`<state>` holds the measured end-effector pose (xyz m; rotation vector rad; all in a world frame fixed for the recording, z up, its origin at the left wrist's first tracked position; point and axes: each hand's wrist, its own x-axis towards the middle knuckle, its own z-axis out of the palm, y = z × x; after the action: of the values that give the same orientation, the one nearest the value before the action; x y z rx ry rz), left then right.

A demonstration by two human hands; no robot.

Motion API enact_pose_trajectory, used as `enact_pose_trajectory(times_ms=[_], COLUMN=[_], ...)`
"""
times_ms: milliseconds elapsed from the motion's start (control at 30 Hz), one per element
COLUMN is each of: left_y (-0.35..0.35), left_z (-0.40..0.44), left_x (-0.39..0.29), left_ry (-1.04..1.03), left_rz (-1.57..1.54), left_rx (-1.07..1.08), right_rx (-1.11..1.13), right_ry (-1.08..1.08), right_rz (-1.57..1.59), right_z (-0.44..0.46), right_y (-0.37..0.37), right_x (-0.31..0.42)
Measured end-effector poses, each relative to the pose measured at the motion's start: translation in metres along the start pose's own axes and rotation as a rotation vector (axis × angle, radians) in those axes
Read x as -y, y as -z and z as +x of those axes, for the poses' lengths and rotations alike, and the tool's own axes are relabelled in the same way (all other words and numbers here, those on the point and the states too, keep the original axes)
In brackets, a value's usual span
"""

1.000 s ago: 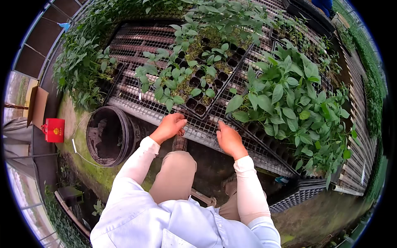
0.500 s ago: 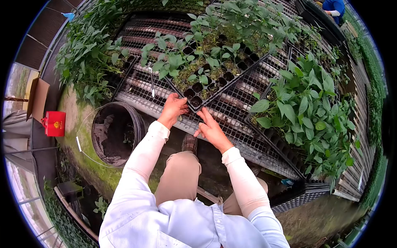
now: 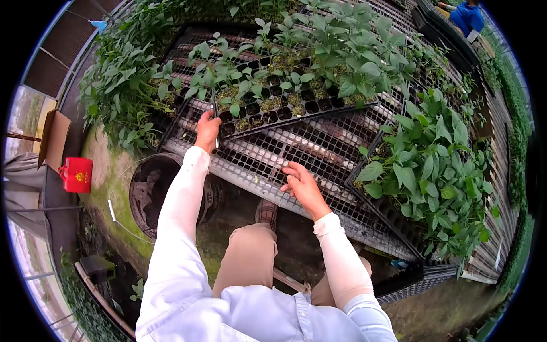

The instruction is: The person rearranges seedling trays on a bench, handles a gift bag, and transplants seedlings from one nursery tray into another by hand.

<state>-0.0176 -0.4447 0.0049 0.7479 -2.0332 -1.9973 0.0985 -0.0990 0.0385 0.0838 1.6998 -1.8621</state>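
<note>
A black seedling tray (image 3: 273,126) with leafy seedlings and several unplanted cells lies slanted on the mesh bench (image 3: 296,157). At its near left corner is my left hand (image 3: 207,131), fingers closed on the tray's edge, beside a thin white-tipped stick (image 3: 216,122). My right hand (image 3: 302,185) hovers over the front of the bench, apart from the tray, its fingers partly spread and holding nothing. To its right stands a second tray (image 3: 376,199) full of taller, leafy plants (image 3: 427,171).
Below the bench at left stands a black bucket (image 3: 162,191) with a wire handle. A red box (image 3: 77,175) is farther left. Stacked black trays (image 3: 419,279) sit at lower right. A person in blue (image 3: 468,18) is at the upper right. Dense seedlings (image 3: 122,85) fill the left.
The seedling tray has turned, its near corner shifting left with my left hand. My right hand came to the tray's corner, then moved off it to the right.
</note>
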Motion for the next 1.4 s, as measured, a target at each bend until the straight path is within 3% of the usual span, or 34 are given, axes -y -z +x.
enact_pose_trajectory(times_ms=[100, 233, 333, 433, 567, 667, 833, 1033, 1200, 1233, 1300, 1333, 1400], left_y=[0.008, 0.025, 0.026, 0.024, -0.016, -0.046, -0.084, -0.128, -0.152, -0.159, -0.166, -0.166, -0.169], left_z=[0.025, 0.052, 0.030, 0.010, -0.076, -0.138, -0.191, -0.214, -0.192, -0.192, -0.180, -0.178, -0.179], left_x=[-0.001, 0.013, -0.004, 0.010, -0.013, -0.061, -0.127, -0.115, -0.087, -0.089, -0.068, -0.058, -0.051], left_ry=[-0.134, -0.167, -0.242, -0.313, -0.157, -0.037, -0.045, 0.015, -0.026, -0.069, -0.051, -0.037, -0.291], left_rz=[0.325, 0.418, 0.685, 0.554, 0.138, -0.066, -0.275, -0.365, -0.228, -0.108, 0.195, 0.200, 0.722], left_rx=[-0.168, -0.126, -0.198, -0.143, -0.009, 0.118, 0.275, 0.340, 0.386, 0.401, 0.433, 0.431, 0.416], right_rx=[-0.034, -0.075, -0.195, -0.324, -0.497, -0.506, -0.569, -0.590, -0.542, -0.545, -0.282, -0.286, -0.217], right_ry=[-0.014, -0.011, 0.006, 0.034, 0.226, 0.236, 0.184, 0.220, 0.085, 0.071, 0.145, 0.130, 0.156], right_rz=[0.104, 0.186, 0.292, 0.437, 0.850, 1.027, 0.898, 0.842, 0.880, 0.859, 0.933, 0.937, 0.944], right_z=[0.001, 0.008, 0.019, 0.030, 0.062, 0.124, 0.167, 0.158, 0.108, 0.093, 0.085, 0.077, 0.050], right_y=[0.005, 0.018, 0.027, 0.042, 0.068, 0.105, 0.115, 0.095, 0.027, 0.008, -0.014, -0.027, -0.048], right_x=[0.013, 0.014, 0.010, 0.015, 0.033, 0.021, 0.060, 0.063, 0.028, 0.027, -0.001, -0.014, -0.021])
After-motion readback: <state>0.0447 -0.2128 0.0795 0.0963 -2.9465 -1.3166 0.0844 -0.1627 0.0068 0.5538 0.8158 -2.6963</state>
